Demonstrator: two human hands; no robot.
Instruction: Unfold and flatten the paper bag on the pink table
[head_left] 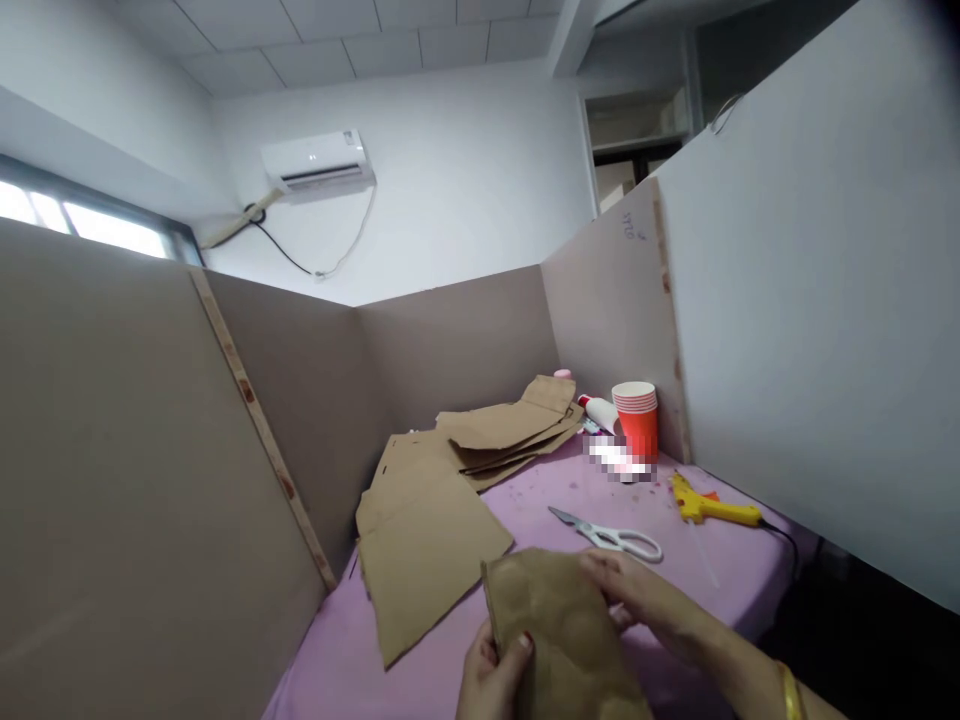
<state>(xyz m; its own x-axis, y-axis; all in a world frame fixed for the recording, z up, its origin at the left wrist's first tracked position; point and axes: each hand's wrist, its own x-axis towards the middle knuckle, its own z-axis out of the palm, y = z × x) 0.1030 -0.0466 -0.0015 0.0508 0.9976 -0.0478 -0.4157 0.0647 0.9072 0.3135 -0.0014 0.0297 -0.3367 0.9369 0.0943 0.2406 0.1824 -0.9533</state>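
A brown cardboard piece (pixel 559 610) with rounded dents in its face is held up over the near edge of the table. My left hand (pixel 495 670) grips its lower left side, thumb on the front face. At its upper right edge my right hand (pixel 626 590) has its fingers closed on the border, some of them hidden behind it. Just beyond the piece lie scissors (pixel 600 532) with white handles. Flat cardboard sheets (pixel 435 530) rest to the left, and more folded cardboard (pixel 517 425) is piled behind them.
A yellow hot glue gun (pixel 712 505) with a black cord lies at the right on the pink-purple tablecloth (pixel 525 515). Stacked red paper cups (pixel 637 420) stand at the back right near a white bottle (pixel 600 412). Partition panels (pixel 457 345) enclose the table.
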